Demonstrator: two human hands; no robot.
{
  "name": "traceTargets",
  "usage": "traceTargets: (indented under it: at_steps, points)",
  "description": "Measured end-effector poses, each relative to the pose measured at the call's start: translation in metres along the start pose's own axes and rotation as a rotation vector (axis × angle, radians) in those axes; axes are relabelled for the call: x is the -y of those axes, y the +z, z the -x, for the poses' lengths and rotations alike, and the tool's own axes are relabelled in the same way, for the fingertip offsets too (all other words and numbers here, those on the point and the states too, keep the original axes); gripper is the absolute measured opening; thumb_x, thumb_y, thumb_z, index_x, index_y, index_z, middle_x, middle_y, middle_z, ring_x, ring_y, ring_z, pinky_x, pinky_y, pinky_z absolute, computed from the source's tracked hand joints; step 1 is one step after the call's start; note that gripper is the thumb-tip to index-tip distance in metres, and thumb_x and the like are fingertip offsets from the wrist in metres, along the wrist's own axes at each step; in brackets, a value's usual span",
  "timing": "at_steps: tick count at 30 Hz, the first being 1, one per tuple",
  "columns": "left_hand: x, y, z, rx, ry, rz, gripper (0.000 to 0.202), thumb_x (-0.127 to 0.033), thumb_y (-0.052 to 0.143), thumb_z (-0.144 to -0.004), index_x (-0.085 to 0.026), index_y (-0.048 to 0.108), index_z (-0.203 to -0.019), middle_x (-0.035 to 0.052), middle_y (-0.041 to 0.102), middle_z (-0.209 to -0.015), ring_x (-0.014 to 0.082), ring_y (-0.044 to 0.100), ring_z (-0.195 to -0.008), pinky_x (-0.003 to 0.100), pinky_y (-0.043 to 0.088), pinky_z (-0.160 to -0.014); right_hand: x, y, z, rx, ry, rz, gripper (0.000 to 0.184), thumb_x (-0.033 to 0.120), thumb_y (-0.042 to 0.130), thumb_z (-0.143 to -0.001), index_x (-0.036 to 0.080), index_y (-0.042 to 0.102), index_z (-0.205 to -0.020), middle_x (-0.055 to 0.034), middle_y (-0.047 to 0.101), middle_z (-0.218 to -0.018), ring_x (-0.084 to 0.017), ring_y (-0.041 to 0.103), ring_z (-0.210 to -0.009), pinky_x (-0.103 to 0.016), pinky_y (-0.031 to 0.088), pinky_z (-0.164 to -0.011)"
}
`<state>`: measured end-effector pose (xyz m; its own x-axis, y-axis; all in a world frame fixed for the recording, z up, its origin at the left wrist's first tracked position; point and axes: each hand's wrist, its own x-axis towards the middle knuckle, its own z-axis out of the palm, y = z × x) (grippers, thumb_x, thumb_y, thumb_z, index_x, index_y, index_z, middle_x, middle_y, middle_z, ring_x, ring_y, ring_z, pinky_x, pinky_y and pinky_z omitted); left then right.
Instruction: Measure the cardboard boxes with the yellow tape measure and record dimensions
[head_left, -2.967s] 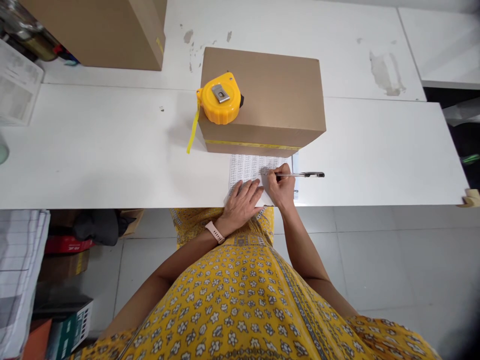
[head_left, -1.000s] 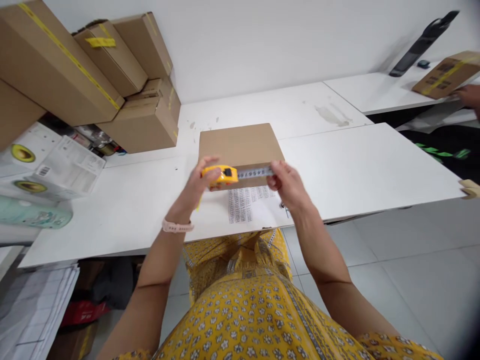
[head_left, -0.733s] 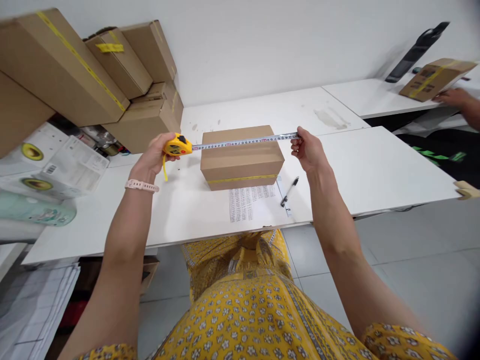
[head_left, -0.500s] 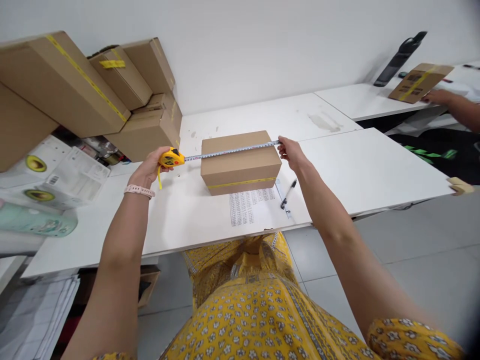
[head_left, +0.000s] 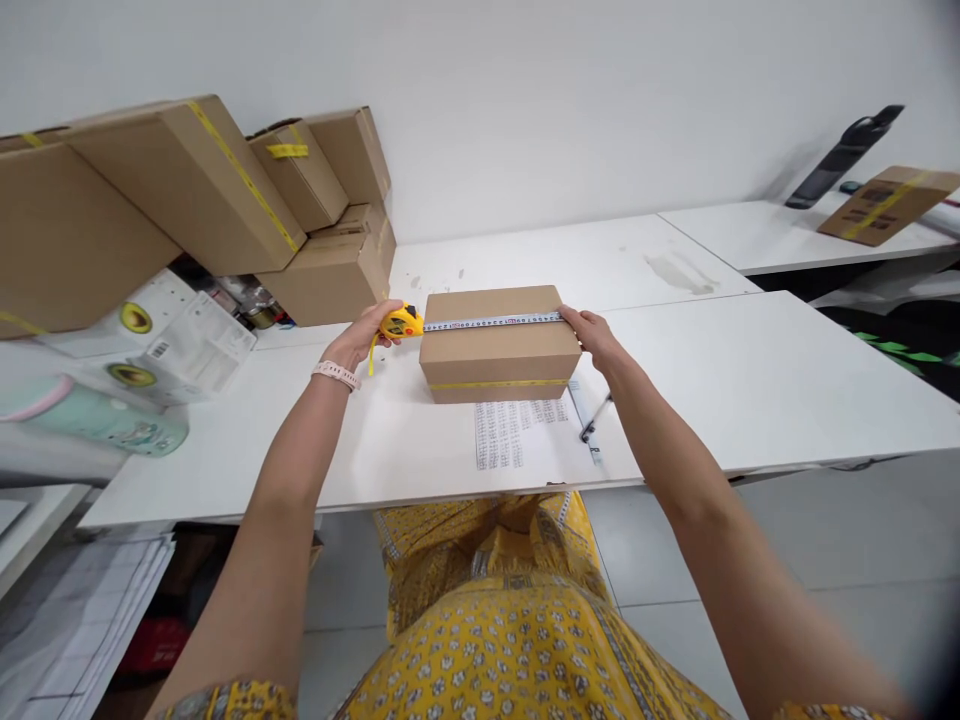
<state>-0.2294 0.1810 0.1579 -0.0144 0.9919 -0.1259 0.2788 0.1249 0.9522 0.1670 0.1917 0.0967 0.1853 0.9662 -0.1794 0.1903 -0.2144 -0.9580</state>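
A closed cardboard box (head_left: 497, 350) with a yellow tape stripe stands on the white table (head_left: 750, 370). My left hand (head_left: 365, 335) grips the yellow tape measure case (head_left: 401, 322) at the box's left edge. The tape blade (head_left: 491, 322) lies stretched across the box's top. My right hand (head_left: 596, 335) pinches the blade's end at the box's right edge. A printed sheet (head_left: 517, 432) lies in front of the box, and a pen (head_left: 595, 420) rests beside it on the right.
Stacked cardboard boxes (head_left: 225, 190) and white printed cartons (head_left: 180, 345) crowd the table's left side, with a pale green bottle (head_left: 105, 425) lying there. Another table at the far right holds a taped box (head_left: 885, 205) and a black object (head_left: 840, 160).
I put the pen down, took the tape measure off the box and pulled the blade out. Both hands then lowered the blade onto the box's top and drew in to its edges.
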Motion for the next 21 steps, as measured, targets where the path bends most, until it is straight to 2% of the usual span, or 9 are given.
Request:
traceTargets:
  at_steps: [5, 9, 11, 15, 18, 19, 21]
  points:
    - [0.007, -0.005, -0.003, 0.009, -0.005, 0.023, 0.042, -0.055, 0.071, -0.078, -0.016, 0.068, -0.095, 0.0069, 0.074, -0.083, 0.0133, 0.061, -0.056, 0.023, 0.04, -0.046, -0.002, 0.0, 0.001, -0.003, 0.005, -0.015, 0.043, 0.061, 0.072, -0.081, 0.021, 0.055, -0.078, -0.0024, 0.063, -0.086, -0.016, 0.054, -0.077, -0.03, 0.041, -0.064]
    - [0.009, -0.005, -0.005, 0.01, 0.003, 0.008, 0.043, -0.055, 0.071, -0.076, -0.016, 0.068, -0.095, 0.006, 0.074, -0.083, 0.0125, 0.06, -0.055, 0.022, 0.041, -0.046, -0.001, 0.0, 0.002, -0.003, -0.01, -0.001, 0.042, 0.06, 0.068, -0.085, 0.021, 0.053, -0.076, -0.0013, 0.06, -0.082, -0.015, 0.053, -0.074, -0.029, 0.04, -0.063]
    - [0.009, -0.003, -0.005, -0.001, 0.009, -0.009, 0.044, -0.055, 0.07, -0.075, -0.016, 0.068, -0.096, 0.0057, 0.074, -0.083, 0.0122, 0.059, -0.055, 0.021, 0.041, -0.046, 0.002, 0.0, 0.002, -0.026, -0.062, 0.081, 0.043, 0.058, 0.066, -0.088, 0.022, 0.05, -0.071, 0.0002, 0.056, -0.075, -0.014, 0.049, -0.069, -0.029, 0.037, -0.061]
    - [0.002, 0.003, 0.0, -0.053, 0.057, -0.02, 0.043, -0.053, 0.072, -0.074, -0.016, 0.067, -0.095, 0.0064, 0.074, -0.084, 0.012, 0.059, -0.057, 0.021, 0.043, -0.048, 0.008, -0.003, -0.003, -0.129, -0.213, 0.4, 0.041, 0.049, 0.064, -0.091, 0.023, 0.048, -0.064, 0.0, 0.053, -0.065, -0.016, 0.045, -0.065, -0.032, 0.036, -0.065]
    - [-0.011, 0.007, 0.021, -0.077, 0.102, -0.024, 0.045, -0.051, 0.074, -0.075, -0.015, 0.066, -0.099, 0.0073, 0.074, -0.085, 0.0123, 0.061, -0.06, 0.021, 0.044, -0.051, 0.011, -0.009, -0.01, -0.14, -0.248, 0.409, 0.036, 0.046, 0.062, -0.093, 0.024, 0.051, -0.066, -0.0012, 0.057, -0.067, -0.017, 0.047, -0.065, -0.033, 0.039, -0.067]
    - [-0.014, 0.009, 0.033, -0.04, 0.115, -0.025, 0.047, -0.051, 0.075, -0.075, -0.014, 0.066, -0.104, 0.0081, 0.075, -0.088, 0.0127, 0.062, -0.062, 0.021, 0.045, -0.051, 0.013, -0.012, -0.012, -0.146, -0.26, 0.34, 0.035, 0.046, 0.06, -0.094, 0.024, 0.052, -0.069, -0.0012, 0.058, -0.069, -0.017, 0.048, -0.065, -0.033, 0.04, -0.067]
    - [-0.015, 0.019, 0.066, 0.125, 0.127, -0.008, 0.055, -0.048, 0.077, -0.077, -0.014, 0.065, -0.118, 0.0103, 0.076, -0.098, 0.0141, 0.066, -0.067, 0.021, 0.047, -0.052, 0.017, -0.015, -0.015, -0.186, -0.31, 0.181, 0.032, 0.047, 0.056, -0.096, 0.024, 0.052, -0.074, -0.0008, 0.058, -0.074, -0.016, 0.049, -0.067, -0.033, 0.042, -0.068]
